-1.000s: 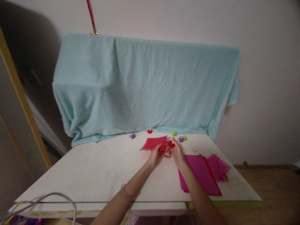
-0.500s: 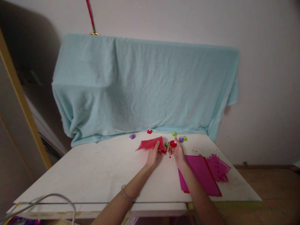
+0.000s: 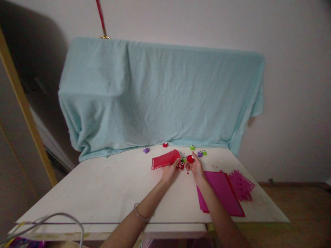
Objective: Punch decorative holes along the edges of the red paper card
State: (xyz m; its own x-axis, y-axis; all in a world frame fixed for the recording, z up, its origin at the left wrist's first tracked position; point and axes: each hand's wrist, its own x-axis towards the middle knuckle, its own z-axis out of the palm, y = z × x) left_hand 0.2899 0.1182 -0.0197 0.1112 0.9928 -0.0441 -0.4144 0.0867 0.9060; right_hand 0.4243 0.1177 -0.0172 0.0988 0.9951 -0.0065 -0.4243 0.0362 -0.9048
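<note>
My left hand is closed on a red sheet of paper with rows of small holes punched along its edges. The sheet points out to the left over the table. In my right hand is a red craft punch with a white button, gripped between thumb and fingers. Between the hands are another red punch and a green punch, partly hidden; whether the left fingers touch that red one I cannot tell. Tiny red paper bits lie below.
Several punches stand along the back: purple, red, green. Under my right forearm lies a stack of magenta paper, with punched magenta scraps beside it. A light blue cloth hangs behind the white table. A grey cable loops front left.
The red sheet has turned in my left hand, its free end now lower and its punched left edge showing. A red punch beside my left fingers shows more plainly. The right hand has barely moved.
</note>
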